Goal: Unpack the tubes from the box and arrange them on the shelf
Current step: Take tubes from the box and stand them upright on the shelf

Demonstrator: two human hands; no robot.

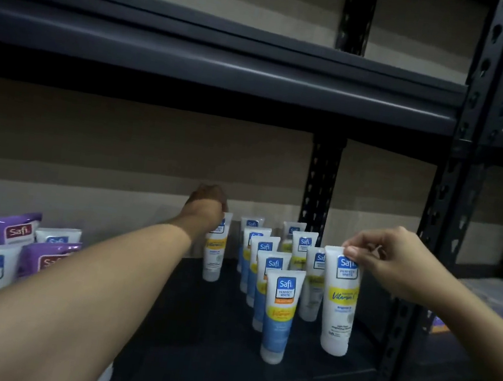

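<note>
Hidden or unclear, as I see it from the feed:
- Left hand (pixel 207 207): fingers out of sight behind its own back; top of the rear white tube (pixel 215 249) covered.
- Middle row of tubes (pixel 261 264): each masks the one behind.
- Small print on the front white tube (pixel 340 302): unreadable.
- Purple sachets (pixel 16 228) at left: possibly pouches, blurred.

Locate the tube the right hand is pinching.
White tube stands at the shelf's front right, pinched at its top by the right hand, beside the blue tube.

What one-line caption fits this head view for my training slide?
Both hands set white tubes upright on the dark shelf: left hand at the back tube, right hand at the front tube.
</note>
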